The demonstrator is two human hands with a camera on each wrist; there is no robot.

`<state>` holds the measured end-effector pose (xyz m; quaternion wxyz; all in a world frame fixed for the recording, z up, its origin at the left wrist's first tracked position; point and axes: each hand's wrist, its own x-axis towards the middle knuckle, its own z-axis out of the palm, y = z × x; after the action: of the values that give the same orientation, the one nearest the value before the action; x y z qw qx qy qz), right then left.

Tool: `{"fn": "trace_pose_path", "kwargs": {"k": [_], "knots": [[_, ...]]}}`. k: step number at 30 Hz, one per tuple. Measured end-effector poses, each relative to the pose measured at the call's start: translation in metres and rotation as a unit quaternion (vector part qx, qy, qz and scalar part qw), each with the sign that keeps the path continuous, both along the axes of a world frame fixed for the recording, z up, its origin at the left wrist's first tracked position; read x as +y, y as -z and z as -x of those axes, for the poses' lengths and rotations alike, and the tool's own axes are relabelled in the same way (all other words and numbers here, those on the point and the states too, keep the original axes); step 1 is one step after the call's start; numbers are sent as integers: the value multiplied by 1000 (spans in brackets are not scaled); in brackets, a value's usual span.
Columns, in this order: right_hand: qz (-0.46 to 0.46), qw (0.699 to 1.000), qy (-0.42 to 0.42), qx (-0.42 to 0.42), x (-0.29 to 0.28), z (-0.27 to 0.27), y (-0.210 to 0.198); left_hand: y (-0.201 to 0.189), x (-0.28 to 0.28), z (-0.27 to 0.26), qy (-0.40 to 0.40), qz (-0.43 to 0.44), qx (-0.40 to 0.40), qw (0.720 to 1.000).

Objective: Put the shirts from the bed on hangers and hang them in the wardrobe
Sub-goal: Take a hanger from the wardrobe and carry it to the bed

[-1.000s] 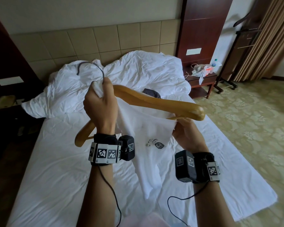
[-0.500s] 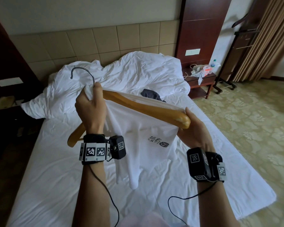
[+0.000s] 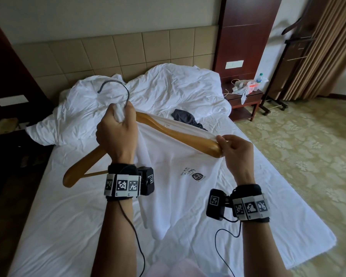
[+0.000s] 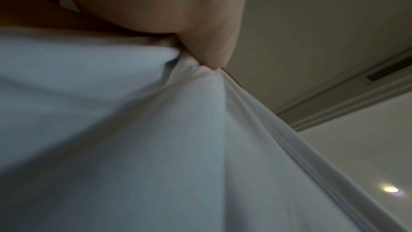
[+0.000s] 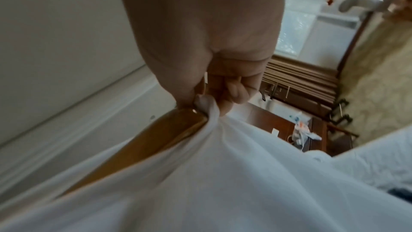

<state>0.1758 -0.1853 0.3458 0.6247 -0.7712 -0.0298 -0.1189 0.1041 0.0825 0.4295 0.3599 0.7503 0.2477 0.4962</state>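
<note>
- Since the frame half a second back, I see the wooden hanger (image 3: 168, 132) has come up a little and my right hand (image 3: 235, 148) has moved from cupping its right end to pinching cloth over that end.
- The bed (image 3: 58, 226) lies under everything; a dark garment (image 3: 185, 118) waits on it near the heaped duvet (image 3: 168, 90), so I judge at least one more shirt remains. The wardrobe is not in view.
- The white T-shirt (image 3: 180, 176) hangs in the air over the mattress, draped from the hanger, its printed logo (image 3: 194, 174) facing me.
- The hanger is tilted: its left arm is bare and points down toward me, its right arm lies under the shirt's shoulder.
- My left hand (image 3: 116, 134) is clenched round the hook's base together with a bunch of collar cloth.
- My right hand nips the shoulder seam between thumb and fingertips (image 5: 236, 93), tight against the hanger tip.
- To do this well, I would draw that seam fully over the tip, then release the bunched collar and seat the bare left arm.
</note>
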Motion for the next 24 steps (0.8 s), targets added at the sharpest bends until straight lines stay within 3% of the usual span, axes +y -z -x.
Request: {"fn": "trace_pose_path", "kwargs": {"k": [5, 10, 24], "knots": [[54, 995, 79, -42, 0, 4, -3, -5, -11, 2, 3, -42, -28, 999], [106, 990, 41, -88, 14, 15, -18, -9, -25, 2, 1, -107, -43, 993], [98, 994, -15, -40, 31, 19, -21, -7, -46, -1, 88, -126, 17, 988]]}}
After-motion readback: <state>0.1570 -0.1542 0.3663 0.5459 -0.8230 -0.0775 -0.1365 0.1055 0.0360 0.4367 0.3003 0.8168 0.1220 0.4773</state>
